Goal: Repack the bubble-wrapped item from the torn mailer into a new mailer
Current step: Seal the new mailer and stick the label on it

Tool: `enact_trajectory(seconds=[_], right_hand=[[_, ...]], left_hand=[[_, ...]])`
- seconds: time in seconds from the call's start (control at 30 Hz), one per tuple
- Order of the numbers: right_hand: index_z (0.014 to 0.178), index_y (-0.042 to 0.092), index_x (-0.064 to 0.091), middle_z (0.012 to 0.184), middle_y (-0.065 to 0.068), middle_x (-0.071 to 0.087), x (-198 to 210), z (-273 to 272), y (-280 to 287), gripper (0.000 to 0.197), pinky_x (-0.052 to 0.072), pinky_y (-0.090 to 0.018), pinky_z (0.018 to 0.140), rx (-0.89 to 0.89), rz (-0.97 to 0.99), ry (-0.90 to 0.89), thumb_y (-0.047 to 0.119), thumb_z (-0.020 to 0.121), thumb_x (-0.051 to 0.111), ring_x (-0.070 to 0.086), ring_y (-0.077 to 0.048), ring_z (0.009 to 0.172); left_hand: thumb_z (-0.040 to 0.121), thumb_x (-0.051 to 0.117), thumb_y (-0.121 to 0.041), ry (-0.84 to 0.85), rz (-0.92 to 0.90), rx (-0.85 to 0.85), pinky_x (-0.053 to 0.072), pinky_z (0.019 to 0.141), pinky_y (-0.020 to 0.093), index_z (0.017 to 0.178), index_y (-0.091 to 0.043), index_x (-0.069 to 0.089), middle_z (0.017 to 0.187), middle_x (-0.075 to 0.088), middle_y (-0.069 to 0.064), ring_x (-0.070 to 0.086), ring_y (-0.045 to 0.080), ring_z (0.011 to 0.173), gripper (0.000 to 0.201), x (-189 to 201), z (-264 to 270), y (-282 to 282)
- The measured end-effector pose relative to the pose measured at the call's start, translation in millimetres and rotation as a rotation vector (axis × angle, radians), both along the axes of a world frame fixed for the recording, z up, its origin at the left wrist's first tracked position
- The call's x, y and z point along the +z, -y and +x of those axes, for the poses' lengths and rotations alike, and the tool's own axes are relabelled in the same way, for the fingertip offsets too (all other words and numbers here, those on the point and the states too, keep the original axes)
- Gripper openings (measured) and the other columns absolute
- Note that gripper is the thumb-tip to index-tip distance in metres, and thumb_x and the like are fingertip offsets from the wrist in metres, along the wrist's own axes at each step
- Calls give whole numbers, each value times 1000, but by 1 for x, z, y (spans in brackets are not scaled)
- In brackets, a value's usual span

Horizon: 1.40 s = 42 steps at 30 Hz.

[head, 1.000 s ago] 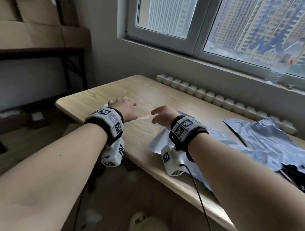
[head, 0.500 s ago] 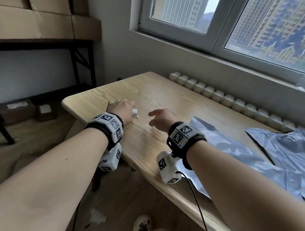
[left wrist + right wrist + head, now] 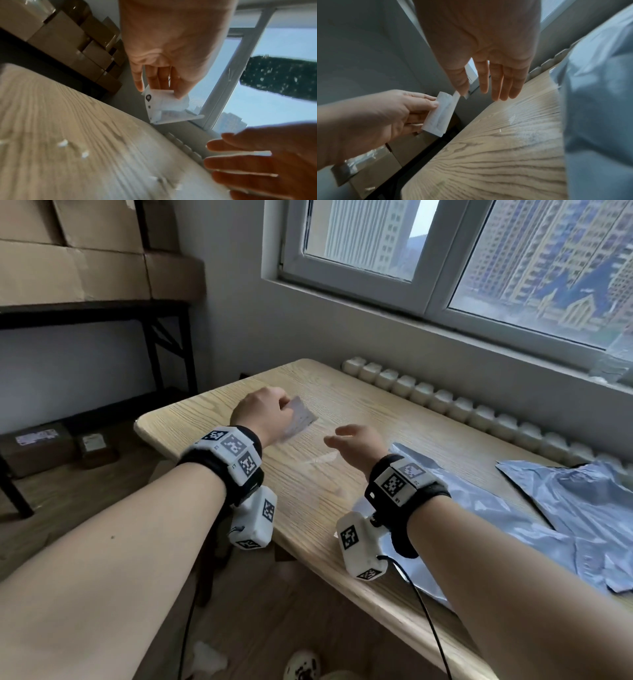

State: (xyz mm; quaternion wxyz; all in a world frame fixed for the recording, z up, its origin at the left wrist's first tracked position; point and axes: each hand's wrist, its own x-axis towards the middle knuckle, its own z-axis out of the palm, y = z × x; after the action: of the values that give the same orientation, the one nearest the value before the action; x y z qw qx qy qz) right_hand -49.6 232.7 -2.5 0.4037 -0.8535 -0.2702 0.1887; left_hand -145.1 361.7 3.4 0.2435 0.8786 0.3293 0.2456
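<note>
L hand [image 3: 262, 414] has lifted white paper slip [image 3: 297, 422], grip pinching it; R hand [image 3: 356, 447] nearby, fingers loose.

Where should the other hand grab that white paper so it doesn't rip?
Probably the free far end of the white paper, pinched flat from the right side. The left hand already holds one end, and the paper sticks out toward the open right hand.

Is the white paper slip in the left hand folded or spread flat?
Folded. The left wrist view shows the white paper slip bent into layered flaps, pinched by the left hand; it is not lying flat.
</note>
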Motion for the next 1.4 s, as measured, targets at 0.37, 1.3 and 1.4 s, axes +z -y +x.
enact_trajectory(seconds=[0.37, 1.3, 1.4], right_hand=[[92, 9, 66, 86, -7, 67, 18, -1, 98, 30, 54, -30, 78, -145, 251, -221, 38, 83, 68, 65, -18, 80], [69, 11, 48, 78, -10, 61, 23, 44, 286, 32, 58, -43, 79, -498, 504, -43, -17, 75, 61, 66, -31, 85], [57, 11, 56, 74, -10, 65, 21, 51, 289, 33, 57, -45, 82, -497, 481, -22, -18, 75, 59, 66, -31, 83]], left_hand=[[91, 56, -23, 178, -263, -260, 47, 89, 28, 117, -14, 62, 114, 66, 6, 60, 20, 106, 29, 19, 20, 103], [77, 58, -1, 26, -189, -484, 59, 82, 37, 66, -22, 62, 86, 70, 4, 66, 19, 88, 24, 25, 68, 247], [79, 53, 1, 11, -176, -465, 57, 83, 34, 72, -19, 69, 90, 71, 5, 63, 17, 88, 26, 25, 70, 250]])
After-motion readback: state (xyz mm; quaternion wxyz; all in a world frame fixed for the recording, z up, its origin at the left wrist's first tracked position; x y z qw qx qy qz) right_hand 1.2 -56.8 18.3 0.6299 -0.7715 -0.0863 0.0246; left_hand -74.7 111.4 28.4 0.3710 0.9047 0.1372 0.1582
